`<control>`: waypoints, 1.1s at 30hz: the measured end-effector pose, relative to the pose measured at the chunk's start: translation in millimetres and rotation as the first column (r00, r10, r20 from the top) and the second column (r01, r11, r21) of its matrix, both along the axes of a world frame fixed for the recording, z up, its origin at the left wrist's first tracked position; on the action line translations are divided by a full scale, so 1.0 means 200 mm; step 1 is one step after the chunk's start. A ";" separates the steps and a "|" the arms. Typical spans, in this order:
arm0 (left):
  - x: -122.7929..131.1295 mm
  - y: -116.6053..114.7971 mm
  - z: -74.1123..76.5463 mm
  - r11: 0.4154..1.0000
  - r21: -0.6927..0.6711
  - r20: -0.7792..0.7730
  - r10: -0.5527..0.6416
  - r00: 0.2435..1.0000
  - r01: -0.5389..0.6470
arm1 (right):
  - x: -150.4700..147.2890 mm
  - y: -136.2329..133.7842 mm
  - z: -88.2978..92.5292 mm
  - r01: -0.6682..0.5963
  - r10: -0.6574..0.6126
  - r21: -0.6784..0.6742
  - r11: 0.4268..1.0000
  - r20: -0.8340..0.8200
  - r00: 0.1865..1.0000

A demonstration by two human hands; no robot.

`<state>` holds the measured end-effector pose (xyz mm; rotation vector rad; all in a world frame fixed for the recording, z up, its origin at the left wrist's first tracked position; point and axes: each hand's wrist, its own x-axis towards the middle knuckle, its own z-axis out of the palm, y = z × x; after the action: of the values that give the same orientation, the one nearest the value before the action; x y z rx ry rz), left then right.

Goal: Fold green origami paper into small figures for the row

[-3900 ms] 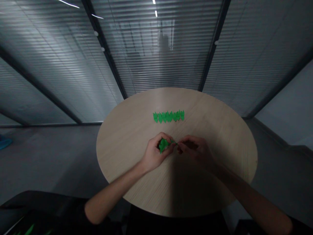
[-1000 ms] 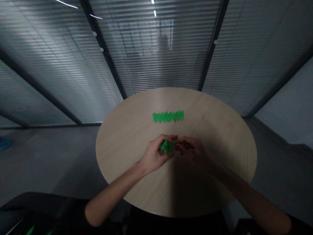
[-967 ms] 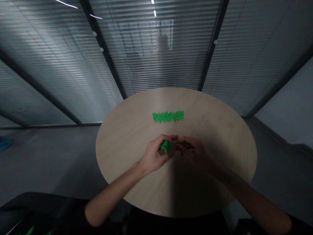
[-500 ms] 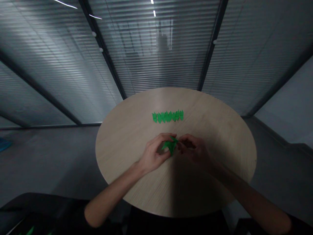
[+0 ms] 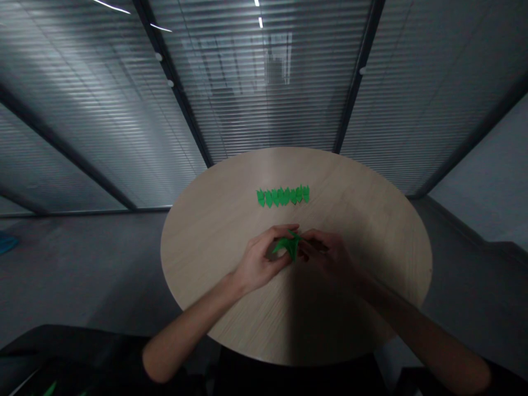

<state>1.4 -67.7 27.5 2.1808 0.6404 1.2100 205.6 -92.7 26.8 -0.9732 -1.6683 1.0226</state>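
Observation:
Between my two hands is a folded piece of green paper (image 5: 289, 245) with pointed flaps, held just above the table. My left hand (image 5: 263, 257) grips it from the left, thumb below and fingers above. At its right edge, my right hand (image 5: 330, 253) pinches a corner with thumb and fingertips; shadow hides part of these fingers. Beyond my hands, a row of several small folded green paper pieces (image 5: 284, 196) lies side by side on the table, each with pointed tips.
The round wooden table (image 5: 214, 220) stands in front of me, its right part in shadow. Glass partitions with blinds (image 5: 280, 110) rise behind it. A blue object (image 5: 7, 242) is on the floor at far left. Some green paper (image 5: 50, 389) shows at bottom left.
The folded green paper has turned slightly, its lower flap now narrower and shifted a little right. My right fingers have moved slightly against its edge. The row of pieces is unchanged.

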 end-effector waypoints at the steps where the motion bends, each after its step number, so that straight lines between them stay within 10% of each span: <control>1: 0.00 0.00 0.00 1.000 0.007 -0.003 -0.003 1.000 0.003 | 0.00 0.00 0.00 0.004 -0.004 0.007 1.000 -0.007 1.000; 33: 0.01 0.00 0.01 0.996 0.085 -0.045 -0.025 0.999 0.028 | 0.01 0.01 -0.04 0.013 -0.013 0.027 1.000 0.012 1.000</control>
<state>2.6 -68.4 29.1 2.2847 0.5856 1.1990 208.3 -90.6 18.6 -0.9730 -1.6793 0.9849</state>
